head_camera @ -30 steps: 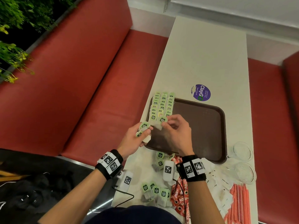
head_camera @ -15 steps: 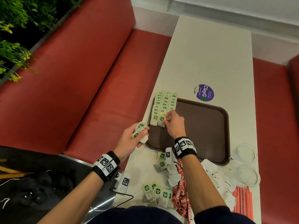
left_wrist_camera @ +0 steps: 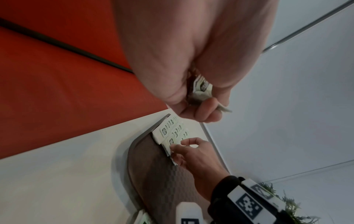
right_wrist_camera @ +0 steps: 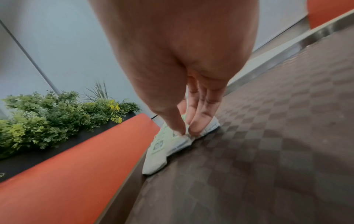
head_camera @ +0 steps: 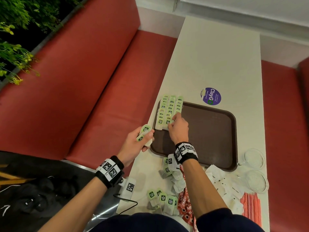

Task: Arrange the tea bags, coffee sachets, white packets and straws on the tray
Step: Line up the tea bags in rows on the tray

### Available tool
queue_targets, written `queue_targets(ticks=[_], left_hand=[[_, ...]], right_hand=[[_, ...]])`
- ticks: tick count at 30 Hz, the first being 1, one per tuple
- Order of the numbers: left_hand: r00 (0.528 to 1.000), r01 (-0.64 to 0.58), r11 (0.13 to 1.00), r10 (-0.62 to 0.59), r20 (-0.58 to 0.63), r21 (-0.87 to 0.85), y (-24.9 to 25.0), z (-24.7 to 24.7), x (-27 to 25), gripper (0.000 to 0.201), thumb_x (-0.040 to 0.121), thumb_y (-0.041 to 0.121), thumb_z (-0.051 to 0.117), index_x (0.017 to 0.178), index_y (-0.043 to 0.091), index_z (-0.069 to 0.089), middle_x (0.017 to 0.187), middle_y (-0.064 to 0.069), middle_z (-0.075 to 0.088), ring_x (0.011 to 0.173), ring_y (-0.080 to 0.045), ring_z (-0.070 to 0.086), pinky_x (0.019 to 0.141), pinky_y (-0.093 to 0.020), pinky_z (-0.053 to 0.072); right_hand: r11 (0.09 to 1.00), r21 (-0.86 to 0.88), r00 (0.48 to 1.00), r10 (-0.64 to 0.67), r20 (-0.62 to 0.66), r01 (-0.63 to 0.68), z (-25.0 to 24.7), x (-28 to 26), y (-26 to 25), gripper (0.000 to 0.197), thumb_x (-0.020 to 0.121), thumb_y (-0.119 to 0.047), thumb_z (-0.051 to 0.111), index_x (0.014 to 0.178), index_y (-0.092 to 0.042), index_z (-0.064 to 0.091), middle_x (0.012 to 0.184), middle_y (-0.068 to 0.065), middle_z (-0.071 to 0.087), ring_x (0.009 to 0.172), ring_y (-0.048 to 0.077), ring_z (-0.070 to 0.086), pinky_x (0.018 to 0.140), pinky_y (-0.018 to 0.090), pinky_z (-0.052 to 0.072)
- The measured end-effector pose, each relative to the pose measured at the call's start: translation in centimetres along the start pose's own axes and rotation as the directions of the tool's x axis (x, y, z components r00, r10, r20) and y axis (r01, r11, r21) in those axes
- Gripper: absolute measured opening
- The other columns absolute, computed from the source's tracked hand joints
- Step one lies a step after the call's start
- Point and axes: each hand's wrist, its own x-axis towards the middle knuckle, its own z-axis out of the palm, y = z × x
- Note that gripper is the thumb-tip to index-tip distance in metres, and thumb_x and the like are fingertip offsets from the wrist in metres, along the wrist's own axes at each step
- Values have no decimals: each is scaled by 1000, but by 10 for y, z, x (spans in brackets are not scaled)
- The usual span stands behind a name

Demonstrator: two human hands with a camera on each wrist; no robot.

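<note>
Red bench seat (head_camera: 70, 91) runs along the left edge of a long white table (head_camera: 217, 61); a planter of green plants (head_camera: 15, 30) sits behind the bench back.

Left hand (head_camera: 135, 144) hovers at the table's left edge, just beside the tray's near-left corner, fingers curled round a small stack of tea bags (head_camera: 144, 133). Probably a feed stock, so the other hand needn't go back to the pile each time.

Brown tray (head_camera: 210, 136) sits mid-table. Three overlapped rows of tea bags (head_camera: 169, 109) run down its left side from the far-left corner, tags up, shingled, likely to save room for the other items.

Right hand (head_camera: 178, 128) is at the near end of the rows, thumb and fingertips (right_wrist_camera: 197, 128) pinching the edge of one bag and pressing it onto the tray, apparently seating it in the right-hand row.

Loose tea bags (head_camera: 160, 198) lie on the table's near edge. To their right: red coffee sachets (head_camera: 184, 203), white packets (head_camera: 224, 186), then straws (head_camera: 250, 206) at the near-right corner, none on the tray yet. Two clear lids (head_camera: 254, 158) sit at the right edge beside the tray.
</note>
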Motion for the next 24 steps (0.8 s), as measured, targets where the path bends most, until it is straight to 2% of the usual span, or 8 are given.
queue_targets(ticks=[2, 5, 8, 10, 12, 19, 21, 24], left_hand=[[1000, -5, 1000, 5, 4, -11, -1, 1, 1, 31, 109, 33, 61, 121, 5, 69, 93, -11, 70, 71, -29, 45, 54, -29, 39], [1000, 4, 999, -4, -3, -32, -2, 2, 3, 34, 113, 37, 53, 118, 10, 73, 93, -14, 69, 66, -26, 46, 55, -31, 36], [1000, -1, 1000, 1, 17, -18, -2, 5, 5, 33, 114, 34, 51, 118, 11, 75, 92, -16, 70, 64, -21, 47, 54, -31, 33], [999, -1, 1000, 1, 42, -6, 0, 8, 4, 30, 114, 32, 51, 119, 13, 74, 92, -15, 70, 64, -19, 48, 53, -29, 34], [998, 17, 1000, -18, 55, 8, 1, 11, 3, 31, 114, 32, 51, 119, 12, 74, 93, -14, 70, 67, -15, 51, 54, -24, 39], [997, 15, 1000, -16, 81, 13, 1, 20, 1, 27, 113, 31, 55, 105, 11, 72, 96, -22, 72, 65, -19, 50, 54, -21, 40], [996, 19, 1000, -20, 87, 13, 2, 23, 1, 26, 113, 31, 56, 110, 10, 71, 99, -27, 72, 66, -20, 50, 55, -20, 42], [995, 10, 1000, -12, 96, 26, 2, 24, 2, 25, 113, 29, 56, 116, 9, 71, 100, -29, 71, 66, -20, 49, 55, -19, 42]], right_hand=[[998, 44, 998, -31, -46, 33, -5, -3, -5, 23, 99, -15, 71, 116, -20, 55, 108, 7, 66, 93, 24, 66, 86, 46, 60], [958, 268, 994, -91, -58, 103, -21, -18, -22, 10, 101, -28, 73, 107, -26, 65, 96, -6, 72, 81, 6, 69, 81, 38, 61], [868, 479, 970, -211, 121, 129, -44, -44, -42, 8, 102, -41, 72, 99, -34, 74, 100, -15, 76, 91, 7, 72, 84, 35, 61], [854, 492, 929, -305, 208, 170, -52, -57, -47, 7, 101, -40, 74, 99, -34, 77, 100, -14, 77, 92, 10, 73, 86, 35, 60], [858, 460, 915, -349, 201, 226, -55, -62, -46, 5, 99, -36, 78, 95, -32, 78, 97, -12, 78, 90, 12, 73, 87, 36, 60], [811, 552, 944, -306, 124, 191, -59, -69, -33, 8, 104, -27, 74, 100, -21, 72, 90, -2, 77, 77, 15, 74, 81, 39, 63], [799, 575, 957, -277, 92, 176, -59, -73, -31, 9, 104, -29, 74, 102, -21, 71, 91, -2, 78, 77, 16, 75, 78, 36, 63], [787, 600, 961, -255, 104, 144, -59, -76, -26, 10, 102, -27, 77, 105, -21, 71, 92, -4, 79, 84, 12, 76, 80, 23, 59]])
